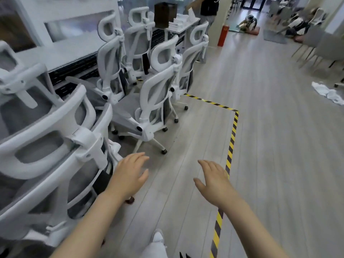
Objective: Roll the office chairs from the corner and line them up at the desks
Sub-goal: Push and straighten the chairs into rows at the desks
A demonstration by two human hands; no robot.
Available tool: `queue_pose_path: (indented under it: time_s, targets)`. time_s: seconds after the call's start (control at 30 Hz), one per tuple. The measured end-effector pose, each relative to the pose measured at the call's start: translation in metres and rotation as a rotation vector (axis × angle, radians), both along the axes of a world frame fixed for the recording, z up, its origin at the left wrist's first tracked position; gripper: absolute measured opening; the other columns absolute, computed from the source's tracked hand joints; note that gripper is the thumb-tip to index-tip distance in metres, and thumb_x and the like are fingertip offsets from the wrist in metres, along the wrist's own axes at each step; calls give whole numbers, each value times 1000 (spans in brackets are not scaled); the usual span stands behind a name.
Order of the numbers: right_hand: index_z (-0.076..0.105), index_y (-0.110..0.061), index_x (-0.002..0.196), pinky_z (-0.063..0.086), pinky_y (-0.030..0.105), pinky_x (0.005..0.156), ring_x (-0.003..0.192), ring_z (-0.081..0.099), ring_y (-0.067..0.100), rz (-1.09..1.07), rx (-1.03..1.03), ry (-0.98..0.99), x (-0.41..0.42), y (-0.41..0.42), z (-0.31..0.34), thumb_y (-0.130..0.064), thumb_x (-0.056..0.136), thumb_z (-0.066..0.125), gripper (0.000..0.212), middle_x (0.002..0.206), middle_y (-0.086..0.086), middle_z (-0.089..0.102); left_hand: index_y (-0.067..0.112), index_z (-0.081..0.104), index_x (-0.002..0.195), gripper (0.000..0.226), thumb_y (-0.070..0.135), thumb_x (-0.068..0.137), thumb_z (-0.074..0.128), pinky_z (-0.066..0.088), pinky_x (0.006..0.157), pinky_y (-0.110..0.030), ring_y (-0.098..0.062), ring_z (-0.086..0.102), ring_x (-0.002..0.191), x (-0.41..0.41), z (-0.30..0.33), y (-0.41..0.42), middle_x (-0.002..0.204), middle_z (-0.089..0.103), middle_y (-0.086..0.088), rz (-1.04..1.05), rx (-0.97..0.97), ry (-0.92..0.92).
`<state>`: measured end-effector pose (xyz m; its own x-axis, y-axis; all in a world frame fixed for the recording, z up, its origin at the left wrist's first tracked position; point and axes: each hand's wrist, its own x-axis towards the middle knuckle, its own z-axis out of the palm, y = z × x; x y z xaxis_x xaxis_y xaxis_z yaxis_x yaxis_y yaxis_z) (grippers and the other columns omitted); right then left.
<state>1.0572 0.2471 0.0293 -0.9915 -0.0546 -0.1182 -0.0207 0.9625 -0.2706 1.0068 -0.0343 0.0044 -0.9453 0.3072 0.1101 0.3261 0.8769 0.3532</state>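
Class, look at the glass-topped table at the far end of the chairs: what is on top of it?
On the table: a dark brown box and stacked white items. The box hides anything behind it.

location type: open-plan office. evidence follows. several white-framed, grey-mesh office chairs [160, 84] with headrests and castor bases stand clustered along the left side. beside them runs a row of white desks [61, 53] with dark perforated panels beneath the tops. one desk end carries stacked white boxes [178, 22] and a dark brown box [165, 14]. the floor [270, 146] is grey wood-effect plank, marked with yellow-and-black hazard tape [231, 144] forming a corner. a red cabinet [223, 35] stands against a pillar. grey chairs with thin legs [316, 47] stand at the right. people are visible farther back in the room.
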Motion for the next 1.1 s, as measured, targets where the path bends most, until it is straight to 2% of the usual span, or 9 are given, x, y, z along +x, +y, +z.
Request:
queue_pose_path:
  time_s: [0.2,0.37,0.53,0.63,0.73,0.87,0.97,1.1]
  targets:
    - [21,-20,151,16,35,118,143,21,20,91,-32,3,-150,-11,18,-46,98,40,62,154,-3,27,21,55,128,45,37,87,48,33,109,-36,-16,44,129,-126,25,3,136,51,4,27,-44,4]
    - [24,-20,150,17,37,118,142,22,22,225,-56,1,-267,-35,19,-44,96,43,62,153,-1,29,21,57,128,53,43,84,35,31,107,-34,-17,45,128,-202,28,-5,136,52,3,129,-53,-3]
    - [28,-18,148,16,32,117,141,24,18,455,-88,54,-386,-67,20,-42,96,45,60,151,-2,33,20,59,126,57,45,82,33,33,106,-36,-19,47,126,-285,32,-17,134,54,2,305,-35,35]
    - [35,-13,145,19,30,114,137,32,22,655,-78,41,-447,-94,19,-45,93,40,62,146,3,40,20,58,128,60,47,82,28,32,107,-39,-21,45,129,-326,34,-17,137,52,1,409,-37,-14]
    - [33,-11,146,23,33,115,137,30,24,825,-73,1,-498,-119,22,-42,95,42,60,148,5,37,23,54,131,58,48,85,29,28,111,-38,-19,40,133,-356,39,-18,142,47,4,535,-41,-47]
    - [31,-11,147,17,29,116,139,28,22,976,-91,28,-558,-157,27,-40,96,47,61,150,5,36,22,54,131,49,40,87,42,28,111,-39,-21,40,133,-383,60,-37,142,47,2,689,-57,-5]
    - [31,-11,148,18,30,116,138,29,23,1044,-124,23,-586,-189,33,-40,96,48,62,149,5,37,21,51,133,45,37,91,48,30,111,-41,-19,37,134,-392,81,-57,145,44,1,723,-96,-3]
    - [31,-13,148,20,32,115,139,29,22,1148,-167,62,-612,-241,39,-40,96,48,61,150,5,37,24,46,137,45,39,94,47,28,111,-41,-17,31,137,-394,100,-82,149,37,3,706,-196,-123]
